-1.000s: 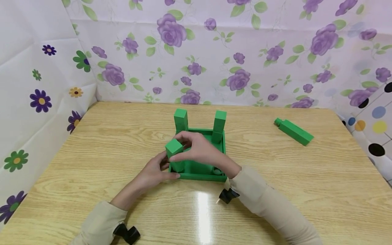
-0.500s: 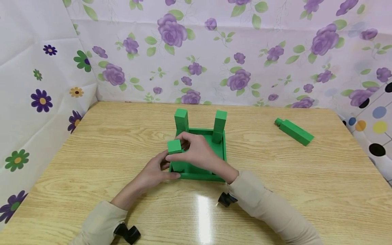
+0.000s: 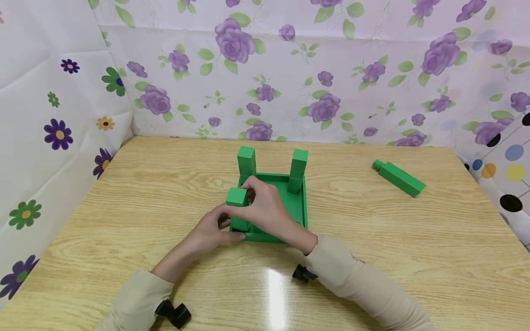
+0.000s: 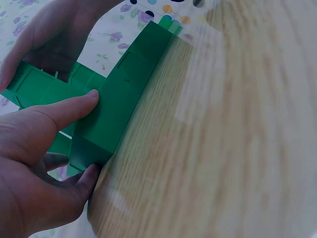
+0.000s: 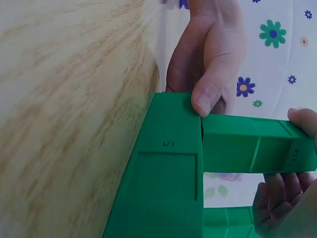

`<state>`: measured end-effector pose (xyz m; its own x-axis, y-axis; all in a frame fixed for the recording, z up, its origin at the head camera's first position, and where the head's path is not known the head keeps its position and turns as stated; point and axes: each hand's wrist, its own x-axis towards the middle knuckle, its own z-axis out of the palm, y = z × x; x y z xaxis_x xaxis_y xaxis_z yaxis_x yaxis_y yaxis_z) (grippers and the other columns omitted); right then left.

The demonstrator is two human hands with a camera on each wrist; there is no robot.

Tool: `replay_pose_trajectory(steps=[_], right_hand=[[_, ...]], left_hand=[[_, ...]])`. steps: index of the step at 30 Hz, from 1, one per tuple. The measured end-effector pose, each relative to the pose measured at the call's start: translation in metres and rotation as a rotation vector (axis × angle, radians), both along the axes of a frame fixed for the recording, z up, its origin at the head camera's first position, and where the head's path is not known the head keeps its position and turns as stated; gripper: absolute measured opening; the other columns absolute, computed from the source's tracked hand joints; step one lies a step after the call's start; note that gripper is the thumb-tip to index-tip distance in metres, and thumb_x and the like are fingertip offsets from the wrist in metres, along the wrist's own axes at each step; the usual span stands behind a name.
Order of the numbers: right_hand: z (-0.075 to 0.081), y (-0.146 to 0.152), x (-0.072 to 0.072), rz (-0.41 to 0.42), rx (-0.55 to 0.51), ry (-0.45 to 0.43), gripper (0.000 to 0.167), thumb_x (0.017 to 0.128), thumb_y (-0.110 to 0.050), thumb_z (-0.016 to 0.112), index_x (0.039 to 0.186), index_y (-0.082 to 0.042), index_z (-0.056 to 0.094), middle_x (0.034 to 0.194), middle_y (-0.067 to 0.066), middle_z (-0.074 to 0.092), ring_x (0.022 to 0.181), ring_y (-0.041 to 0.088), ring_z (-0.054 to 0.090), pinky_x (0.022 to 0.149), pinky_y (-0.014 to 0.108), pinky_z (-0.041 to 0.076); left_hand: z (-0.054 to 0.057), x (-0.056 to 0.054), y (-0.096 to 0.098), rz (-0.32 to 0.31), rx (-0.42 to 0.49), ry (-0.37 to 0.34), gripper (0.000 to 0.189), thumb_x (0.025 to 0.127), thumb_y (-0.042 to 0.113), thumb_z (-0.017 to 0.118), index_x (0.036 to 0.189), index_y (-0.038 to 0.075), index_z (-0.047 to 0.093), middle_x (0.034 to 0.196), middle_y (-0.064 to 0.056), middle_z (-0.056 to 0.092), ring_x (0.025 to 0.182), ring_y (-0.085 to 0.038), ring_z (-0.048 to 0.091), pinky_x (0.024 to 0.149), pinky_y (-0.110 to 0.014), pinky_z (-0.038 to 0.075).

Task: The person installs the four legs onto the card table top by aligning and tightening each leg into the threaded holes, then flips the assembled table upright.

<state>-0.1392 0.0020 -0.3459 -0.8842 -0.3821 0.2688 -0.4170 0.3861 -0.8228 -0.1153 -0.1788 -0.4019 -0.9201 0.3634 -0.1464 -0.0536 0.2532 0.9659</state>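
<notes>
A square green tray-like base point(image 3: 265, 237) lies on the table with its raised rim upward. My left hand point(image 3: 209, 233) grips its near left corner, thumb over the front side, as the left wrist view confirms. At that corner a green square post point(image 3: 237, 196) stands upright, and my right hand point(image 3: 267, 208) pinches its upper part between thumb and fingers. The post's lower end meets the base point(image 5: 166, 173) in the right wrist view; the joint itself is hidden. Two similar posts, a back left post point(image 3: 246, 161) and a back right post point(image 3: 298, 168), rise from the far corners.
A loose green post point(image 3: 399, 179) with a round threaded-looking end lies on the wooden table point(image 3: 414, 239) at the right. Patterned cloth point(image 3: 290, 69) stands behind the table and along both sides.
The post in my right hand has turned and straightened from its skewed angle. My right hand and forearm have shifted slightly left, now covering the base's near right corner. The left hand keeps its grip.
</notes>
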Motion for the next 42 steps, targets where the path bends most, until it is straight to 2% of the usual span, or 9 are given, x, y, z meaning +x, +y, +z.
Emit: replay_pose_trajectory(steps=[7, 14, 19, 23, 26, 30, 35, 37, 42], right_hand=[[-0.001, -0.002, 0.002, -0.019, 0.011, 0.05, 0.032, 0.077, -0.028, 0.083, 0.092, -0.011, 0.06, 0.076, -0.005, 0.058, 0.07, 0.009, 0.055, 0.062, 0.025, 0.048], [-0.005, -0.003, 0.005, -0.038, 0.026, 0.132, 0.038, 0.078, -0.029, 0.083, 0.104, -0.007, 0.066, 0.086, -0.002, 0.063, 0.076, 0.012, 0.058, 0.065, 0.024, 0.049], [-0.004, 0.0, 0.004, -0.01, 0.036, 0.091, 0.047, 0.077, -0.03, 0.083, 0.114, -0.007, 0.066, 0.101, 0.001, 0.067, 0.087, 0.016, 0.061, 0.074, 0.026, 0.051], [-0.001, 0.007, -0.001, 0.086, 0.023, 0.044, 0.051, 0.076, -0.027, 0.084, 0.12, -0.008, 0.064, 0.115, 0.001, 0.065, 0.099, 0.016, 0.06, 0.082, 0.028, 0.05], [0.002, 0.015, -0.008, 0.213, -0.018, -0.004, 0.053, 0.078, -0.022, 0.083, 0.125, -0.008, 0.062, 0.121, 0.0, 0.063, 0.108, 0.013, 0.057, 0.089, 0.028, 0.048], [0.008, 0.027, -0.017, 0.396, -0.068, -0.121, 0.057, 0.083, -0.017, 0.079, 0.135, -0.01, 0.055, 0.13, -0.003, 0.058, 0.12, 0.009, 0.051, 0.097, 0.03, 0.044], [0.013, 0.036, -0.03, 0.581, -0.128, -0.244, 0.06, 0.087, -0.007, 0.073, 0.141, -0.007, 0.049, 0.139, 0.001, 0.053, 0.127, 0.012, 0.048, 0.102, 0.034, 0.042], [0.013, 0.037, -0.034, 0.634, -0.162, -0.295, 0.06, 0.087, -0.002, 0.071, 0.142, -0.004, 0.047, 0.14, 0.005, 0.052, 0.127, 0.015, 0.048, 0.103, 0.036, 0.041], [0.012, 0.037, -0.04, 0.71, -0.221, -0.384, 0.059, 0.088, 0.003, 0.067, 0.142, 0.003, 0.045, 0.139, 0.011, 0.052, 0.127, 0.02, 0.049, 0.103, 0.04, 0.042]], left_hand=[[0.0, -0.001, 0.001, -0.001, -0.004, 0.008, 0.067, 0.081, 0.007, 0.078, 0.139, 0.004, 0.044, 0.136, -0.013, 0.047, 0.121, -0.03, 0.052, 0.096, -0.038, 0.046], [0.0, 0.0, 0.001, 0.021, -0.028, 0.01, 0.064, 0.081, 0.008, 0.079, 0.136, 0.004, 0.047, 0.135, -0.013, 0.048, 0.122, -0.029, 0.051, 0.099, -0.04, 0.044], [-0.001, 0.001, 0.001, 0.008, -0.01, 0.006, 0.068, 0.081, 0.008, 0.078, 0.14, 0.006, 0.044, 0.137, -0.013, 0.047, 0.123, -0.03, 0.05, 0.098, -0.04, 0.045], [-0.001, 0.001, 0.0, -0.01, 0.009, 0.012, 0.076, 0.082, 0.008, 0.078, 0.146, 0.007, 0.038, 0.141, -0.013, 0.045, 0.123, -0.029, 0.051, 0.096, -0.038, 0.047], [-0.001, 0.0, -0.001, -0.009, 0.002, 0.023, 0.077, 0.082, 0.008, 0.078, 0.147, 0.007, 0.036, 0.139, -0.013, 0.047, 0.123, -0.029, 0.051, 0.098, -0.038, 0.046], [-0.001, 0.0, 0.0, -0.006, -0.011, 0.034, 0.075, 0.082, 0.008, 0.078, 0.146, 0.008, 0.038, 0.131, -0.013, 0.052, 0.12, -0.028, 0.053, 0.099, -0.04, 0.045], [-0.001, 0.0, 0.0, -0.005, -0.016, 0.046, 0.076, 0.082, 0.009, 0.078, 0.146, 0.007, 0.038, 0.129, -0.013, 0.054, 0.118, -0.028, 0.053, 0.098, -0.04, 0.045], [-0.001, -0.001, 0.0, -0.013, -0.007, 0.049, 0.077, 0.082, 0.008, 0.078, 0.147, 0.008, 0.036, 0.13, -0.013, 0.053, 0.119, -0.028, 0.053, 0.099, -0.041, 0.044], [-0.001, -0.001, 0.0, -0.029, 0.007, 0.06, 0.076, 0.082, 0.008, 0.077, 0.147, 0.008, 0.036, 0.131, -0.013, 0.053, 0.12, -0.028, 0.052, 0.102, -0.043, 0.042]])
